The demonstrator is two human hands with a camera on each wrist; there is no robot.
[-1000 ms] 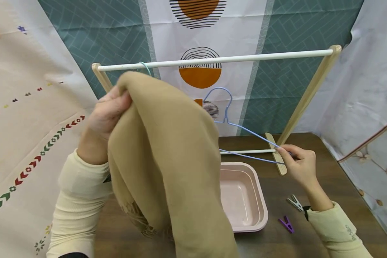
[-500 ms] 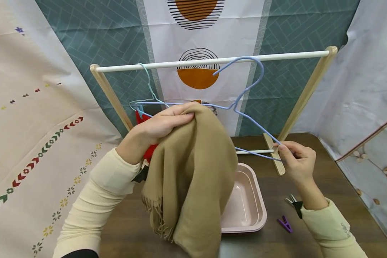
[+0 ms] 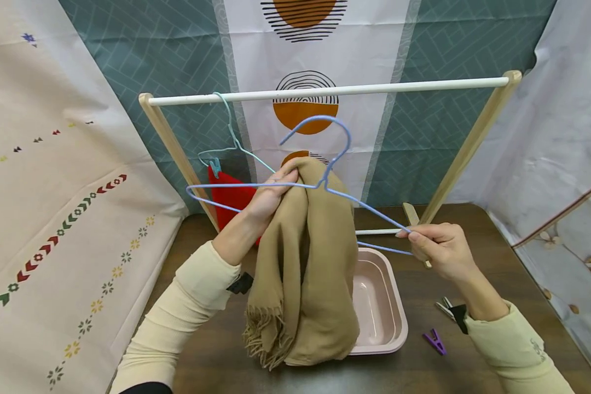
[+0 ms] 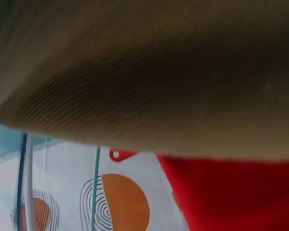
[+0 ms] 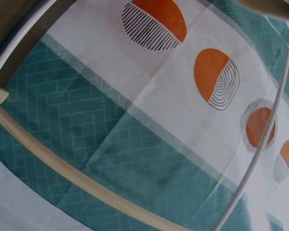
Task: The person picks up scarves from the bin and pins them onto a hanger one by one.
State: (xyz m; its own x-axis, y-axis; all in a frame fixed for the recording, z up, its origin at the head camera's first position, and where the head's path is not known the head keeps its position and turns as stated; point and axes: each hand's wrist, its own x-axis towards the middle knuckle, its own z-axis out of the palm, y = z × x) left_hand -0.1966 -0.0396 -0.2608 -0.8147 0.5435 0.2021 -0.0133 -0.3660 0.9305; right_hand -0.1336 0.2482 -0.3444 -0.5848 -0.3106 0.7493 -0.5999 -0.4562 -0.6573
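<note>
My left hand (image 3: 265,203) grips the top of a tan fringed scarf (image 3: 320,262), which hangs in folds below it. My right hand (image 3: 440,247) pinches the right end of a blue wire hanger (image 3: 369,209). The hanger's upper wire crosses in front of the left hand and scarf. Its lower bar disappears behind the left forearm and scarf. In the left wrist view the scarf (image 4: 144,96) fills the upper part. Neither hand shows its fingers clearly in the wrist views.
A drying rack's white rail (image 3: 404,87) spans the back. At its left hangs a teal hanger (image 3: 231,131) with a red cloth (image 3: 226,189) clipped on. A pink basin (image 3: 381,306) stands behind the scarf. Purple (image 3: 434,342) and pale (image 3: 445,310) clothespins lie at right.
My left hand has carried the scarf rightward, and it now sits behind the hanger's upper wire. The hanger first rose, then came down and left, its hook now clear below the rail.
</note>
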